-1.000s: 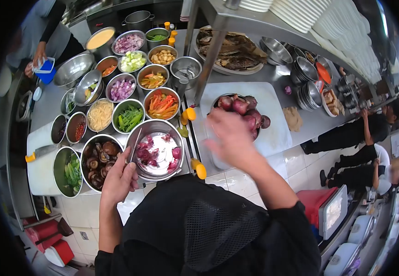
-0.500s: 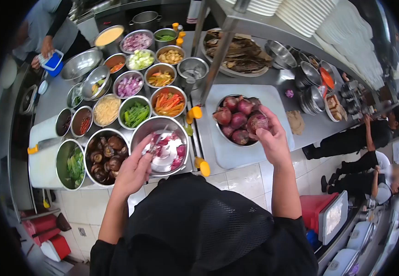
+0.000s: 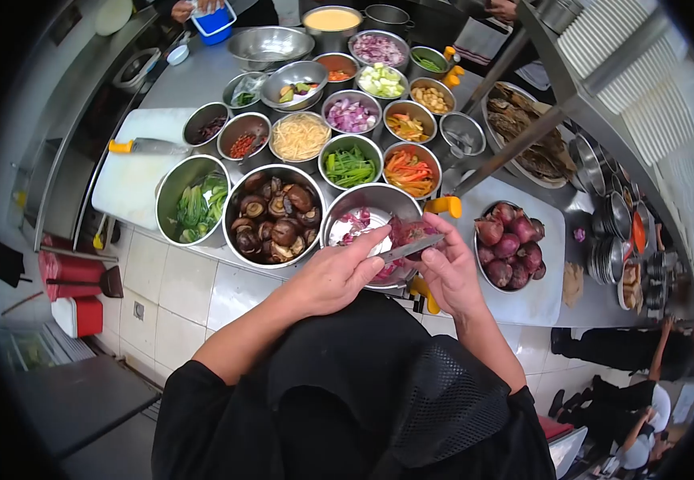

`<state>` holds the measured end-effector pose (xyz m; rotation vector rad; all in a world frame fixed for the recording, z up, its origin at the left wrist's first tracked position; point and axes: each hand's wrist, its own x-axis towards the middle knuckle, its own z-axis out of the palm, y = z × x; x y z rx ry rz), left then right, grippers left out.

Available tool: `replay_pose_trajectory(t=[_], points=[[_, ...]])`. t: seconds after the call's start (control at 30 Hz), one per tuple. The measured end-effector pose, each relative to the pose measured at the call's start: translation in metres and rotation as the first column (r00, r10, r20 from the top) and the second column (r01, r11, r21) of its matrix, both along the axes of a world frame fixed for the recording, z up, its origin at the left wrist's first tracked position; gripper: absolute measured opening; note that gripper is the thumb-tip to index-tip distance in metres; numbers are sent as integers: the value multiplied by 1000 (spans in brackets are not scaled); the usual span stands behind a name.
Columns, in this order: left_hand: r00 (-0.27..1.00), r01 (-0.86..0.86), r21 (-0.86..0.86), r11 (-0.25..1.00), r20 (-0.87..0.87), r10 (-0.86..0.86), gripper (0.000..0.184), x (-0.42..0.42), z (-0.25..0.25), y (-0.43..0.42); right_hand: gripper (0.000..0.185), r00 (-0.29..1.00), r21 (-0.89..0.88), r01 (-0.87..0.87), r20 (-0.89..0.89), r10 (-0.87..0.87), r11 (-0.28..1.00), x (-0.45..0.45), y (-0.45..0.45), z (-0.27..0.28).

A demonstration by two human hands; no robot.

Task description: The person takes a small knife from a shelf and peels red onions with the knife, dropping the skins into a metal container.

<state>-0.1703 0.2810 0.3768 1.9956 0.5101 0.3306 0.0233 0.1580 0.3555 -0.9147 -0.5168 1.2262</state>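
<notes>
My left hand is closed round a knife, whose blade points right across a red onion. Fingers of my right hand hold that onion from the right, partly hiding it. Both hands are over the near side of a steel pot with purple onion peelings inside. To the right, a bowl of whole red onions rests on a white cutting board. Left of the pot is a steel bowl of dark mushrooms.
Steel containers hold green vegetables, sliced peppers and chopped onion. A yellow-handled knife lies on the left board. A metal shelf post slants at the right. People stand at the far side and lower right.
My right hand has carried an onion left from the bowl to above the pot. The knife in my left hand is now against it. The view has turned and shifted left.
</notes>
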Motion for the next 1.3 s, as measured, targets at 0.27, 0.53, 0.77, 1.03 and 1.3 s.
replay_pose_trajectory(t=[0.27,0.53,0.77,1.03,1.3], points=[[994,45,-36,998,-95,-48,48,-14,7,11,53,994,-29,-106,-23,106,994,-3,9,-11],[997,73,66,995,-31,-71,48,-8,-12,12,56,944,-121,-173,262,199,978,7,6,-24],[999,27,118,993,-29,-24,46,1,-14,5,57,964,-145,-84,238,117,986,-1,6,-22],[997,-74,8,997,-1,74,35,14,-4,1,49,956,-75,39,292,-16,996,-18,7,-10],[995,-73,-44,996,-74,70,32,19,-4,8,49,991,-103,19,135,-5,995,-11,4,-21]])
